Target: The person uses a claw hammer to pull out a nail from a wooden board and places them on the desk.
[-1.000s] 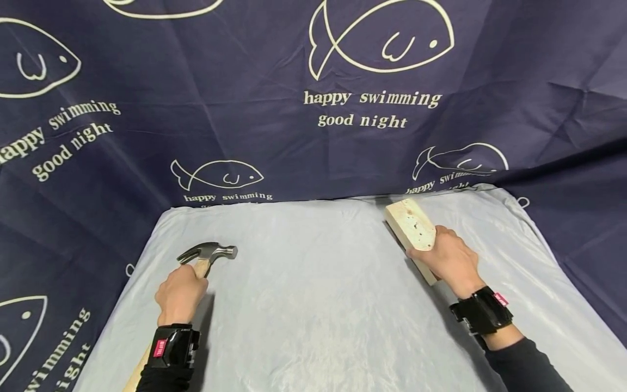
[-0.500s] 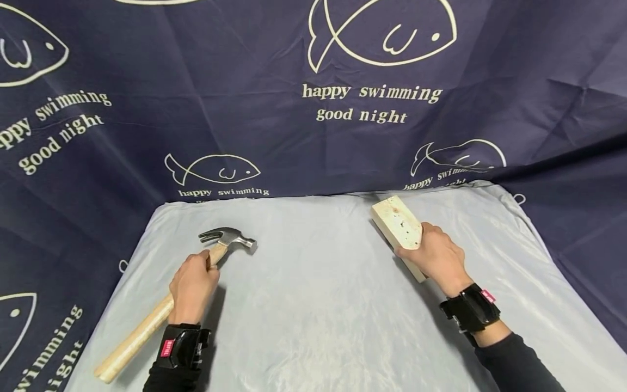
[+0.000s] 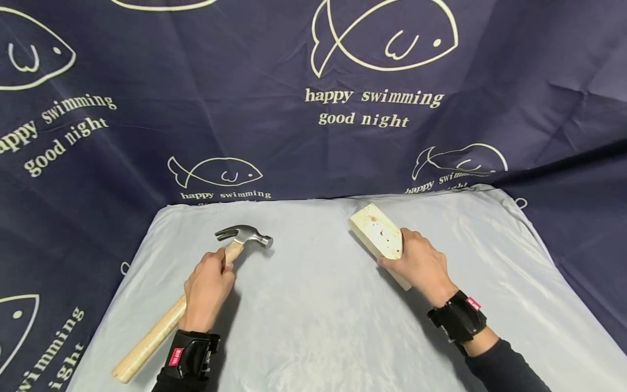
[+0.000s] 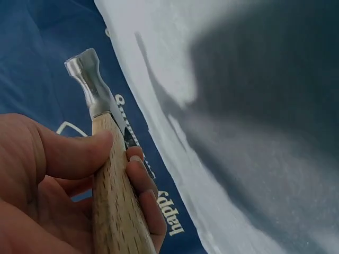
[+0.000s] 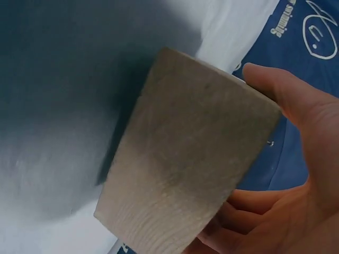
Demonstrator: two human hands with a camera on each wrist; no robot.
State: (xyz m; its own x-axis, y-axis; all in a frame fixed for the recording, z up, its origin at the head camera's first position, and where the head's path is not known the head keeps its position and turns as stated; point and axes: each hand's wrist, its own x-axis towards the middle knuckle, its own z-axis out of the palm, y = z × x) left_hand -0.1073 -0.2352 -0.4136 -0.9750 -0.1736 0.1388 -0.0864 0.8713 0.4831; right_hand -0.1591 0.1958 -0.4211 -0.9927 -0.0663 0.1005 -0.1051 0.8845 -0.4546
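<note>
My left hand (image 3: 209,286) grips the wooden handle of a claw hammer (image 3: 152,337) close below its steel head. In the head view the claw points left and the striking face right. The left wrist view shows thumb and fingers wrapped round the handle of the hammer (image 4: 119,196). On the right side, my right hand (image 3: 418,264) holds a pale wooden block (image 3: 376,231) between thumb and fingers; small dark holes mark its upper face. From the right wrist, the end grain of the block (image 5: 185,153) fills the middle, with the thumb on one side and fingers on the other.
A table under a light grey cloth (image 3: 303,305) lies below both hands. Dark blue curtains (image 3: 294,125) with fish drawings and lettering stand behind and at both sides. A black strap (image 3: 188,354) sits on the left wrist, and another black strap (image 3: 458,316) on the right.
The left hand has moved right with the hammer, and its handle end has come into view. The right hand has shifted left with the wooden block, so the two are nearer each other.
</note>
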